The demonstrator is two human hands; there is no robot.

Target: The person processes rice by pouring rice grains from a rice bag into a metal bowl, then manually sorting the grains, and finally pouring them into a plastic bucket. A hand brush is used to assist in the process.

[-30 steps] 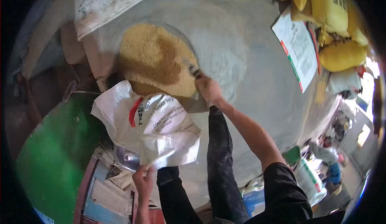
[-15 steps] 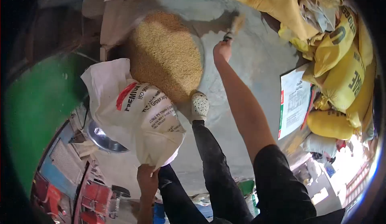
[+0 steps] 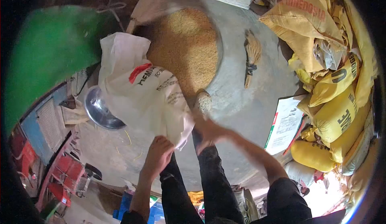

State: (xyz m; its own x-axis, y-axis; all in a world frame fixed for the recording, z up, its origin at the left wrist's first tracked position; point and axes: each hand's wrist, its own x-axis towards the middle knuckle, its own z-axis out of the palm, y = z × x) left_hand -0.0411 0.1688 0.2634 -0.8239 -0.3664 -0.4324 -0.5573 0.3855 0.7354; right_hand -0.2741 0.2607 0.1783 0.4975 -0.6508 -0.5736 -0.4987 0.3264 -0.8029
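Note:
A white printed sack (image 3: 148,91) lies slanting over the near edge of a grain pile (image 3: 185,43). At the sack's lower end my left hand (image 3: 161,149) is closed, gripping its edge. Just right of that end is my right hand (image 3: 207,129), blurred, with its fingers apart and nothing held. A short straw brush (image 3: 252,57) with a dark binding lies on the grey floor, right of the grain. One white perforated shoe (image 3: 204,102) stands at the grain's near edge.
Left of the sack sits a metal basin (image 3: 100,109). Yellow sacks (image 3: 335,119) are stacked at the right, beside a flat printed white bag (image 3: 283,123). A green surface (image 3: 52,59) spans the upper left, and a red machine (image 3: 70,171) stands lower left.
My right hand has let go of the brush, which now lies on the floor, and has moved down toward the sack's lower end. My left hand still grips the sack.

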